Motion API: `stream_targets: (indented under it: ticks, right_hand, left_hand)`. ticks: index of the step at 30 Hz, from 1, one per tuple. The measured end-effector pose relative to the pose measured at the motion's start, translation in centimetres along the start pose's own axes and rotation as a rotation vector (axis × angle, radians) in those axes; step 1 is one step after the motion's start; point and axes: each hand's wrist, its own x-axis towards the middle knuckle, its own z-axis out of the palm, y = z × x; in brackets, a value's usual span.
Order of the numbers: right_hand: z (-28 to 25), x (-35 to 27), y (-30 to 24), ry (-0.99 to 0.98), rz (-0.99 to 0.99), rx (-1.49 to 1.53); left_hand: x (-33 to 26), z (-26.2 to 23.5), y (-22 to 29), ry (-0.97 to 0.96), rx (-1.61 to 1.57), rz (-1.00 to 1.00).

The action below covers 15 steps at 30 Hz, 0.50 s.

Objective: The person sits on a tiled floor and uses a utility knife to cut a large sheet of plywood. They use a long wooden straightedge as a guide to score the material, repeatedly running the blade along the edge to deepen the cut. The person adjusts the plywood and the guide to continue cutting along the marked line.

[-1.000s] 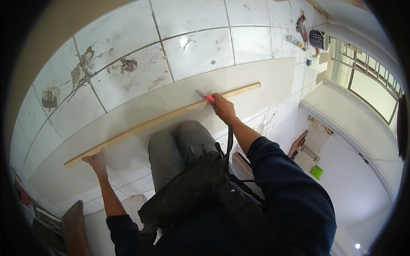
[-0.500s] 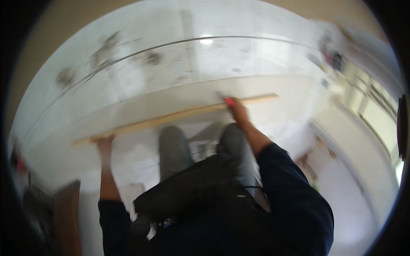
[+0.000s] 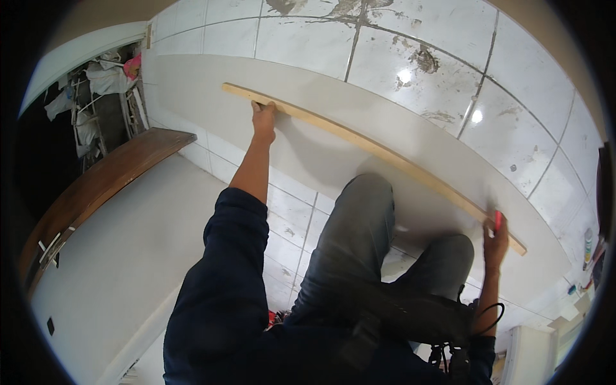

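Observation:
A long, narrow wooden batten [image 3: 359,141] lies slantwise across a pale grey panel [image 3: 192,80] on the tiled floor. My left hand [image 3: 262,120] grips the batten close to its far left end, with thumb and fingers at its near edge. At the other end, my right hand [image 3: 495,242] is closed round a small red tool [image 3: 498,221] and rests against the batten. The tool's tip is blurred, so its kind cannot be told. Both my knees are bent over the panel's near edge.
White floor tiles [image 3: 301,42] with grey smears and dark joints surround the panel. A brown wooden door [image 3: 115,173] stands at the left, beside a dark opening with cluttered shelving [image 3: 90,122]. Small items, including a bottle [image 3: 587,247], sit at the far right.
My view has swung to the left, bringing the door and shelving in. Both hands remain at the batten; my right hand with the red tool is now nearer the batten's right end.

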Motion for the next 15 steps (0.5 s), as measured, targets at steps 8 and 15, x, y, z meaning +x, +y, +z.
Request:
stream_targets:
  ticks: [8, 15]
  right_hand:
    - [-3.4, -2.5, 6.7, 0.02, 0.025, -0.269]
    - [-3.6, -2.2, 6.3, -0.013, 0.11, -0.29]
  left_hand:
    - [-3.1, 1.1, 2.5, -0.201, 0.316, -0.059]
    - [-3.3, 1.2, 2.6, -0.209, 0.217, -0.029]
